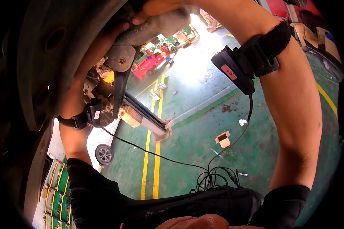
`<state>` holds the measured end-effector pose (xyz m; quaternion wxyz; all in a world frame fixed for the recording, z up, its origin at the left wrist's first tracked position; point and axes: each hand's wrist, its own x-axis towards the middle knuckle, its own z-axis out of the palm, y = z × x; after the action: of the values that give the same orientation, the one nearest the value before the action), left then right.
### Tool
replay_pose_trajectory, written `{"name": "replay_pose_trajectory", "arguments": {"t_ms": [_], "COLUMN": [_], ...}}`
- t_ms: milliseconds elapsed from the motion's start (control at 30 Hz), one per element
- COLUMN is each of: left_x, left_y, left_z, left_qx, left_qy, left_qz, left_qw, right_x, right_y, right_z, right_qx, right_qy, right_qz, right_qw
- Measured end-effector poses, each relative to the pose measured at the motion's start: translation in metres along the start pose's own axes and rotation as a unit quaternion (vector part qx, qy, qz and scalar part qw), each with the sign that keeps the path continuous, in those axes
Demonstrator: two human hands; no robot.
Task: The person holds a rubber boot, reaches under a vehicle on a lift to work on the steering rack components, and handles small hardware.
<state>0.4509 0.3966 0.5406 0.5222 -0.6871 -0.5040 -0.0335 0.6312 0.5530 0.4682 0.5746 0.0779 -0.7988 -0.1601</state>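
Both my arms reach up into the dark metal underside of a raised vehicle (65,34). My right hand (153,9) is at the upper edge of the view, its thumb bent in against the underside and the other fingers cut off. It looks closed, but what it grips is hidden. Close beside that thumb, in deep shadow, shows a fingertip of my left hand (119,29); its other fingers are hidden behind dark metal. Just below the hands are a grey metal bracket (121,59) with a bolt and a long rounded metal part (149,28).
Black strapped devices sit on my left wrist (94,112) and right forearm (233,68), their cables (214,177) coiling near my body. A lift post (154,128) stands on the green floor. Beyond are a white car (99,139), a red cart (151,65) and an open cardboard box (223,140).
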Motion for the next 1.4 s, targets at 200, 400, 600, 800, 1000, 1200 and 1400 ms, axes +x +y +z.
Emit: {"name": "replay_pose_trajectory", "arguments": {"t_ms": [200,400,600,800,1000,1200,1400], "left_x": [-0.002,0.012,0.000,-0.017,-0.013,-0.009,0.017], "left_y": [-0.029,-0.006,0.013,0.016,0.020,0.006,-0.031], "left_z": [-0.003,-0.003,0.000,0.006,0.022,0.013,-0.013], "left_qx": [-0.023,-0.055,-0.055,0.039,0.185,0.026,-0.142], "left_qy": [-0.071,-0.043,-0.026,0.003,0.104,-0.008,-0.126], "left_qz": [-0.012,-0.034,-0.028,-0.056,-0.048,-0.082,-0.111], "left_qw": [0.997,0.997,0.998,0.998,0.976,0.996,0.975], "right_x": [0.001,0.008,0.025,0.001,0.010,0.019,0.014], "right_y": [-0.009,-0.002,0.013,-0.009,-0.005,0.020,0.018], "right_z": [0.009,0.023,0.047,0.013,0.008,0.047,0.011], "right_qx": [-0.049,-0.089,-0.010,-0.061,-0.041,-0.055,-0.063], "right_qy": [-0.020,0.071,0.117,0.020,0.004,0.118,0.051], "right_qz": [0.015,-0.014,0.008,0.008,0.023,-0.053,-0.063], "right_qw": [0.998,0.993,0.993,0.998,0.999,0.990,0.995]}}
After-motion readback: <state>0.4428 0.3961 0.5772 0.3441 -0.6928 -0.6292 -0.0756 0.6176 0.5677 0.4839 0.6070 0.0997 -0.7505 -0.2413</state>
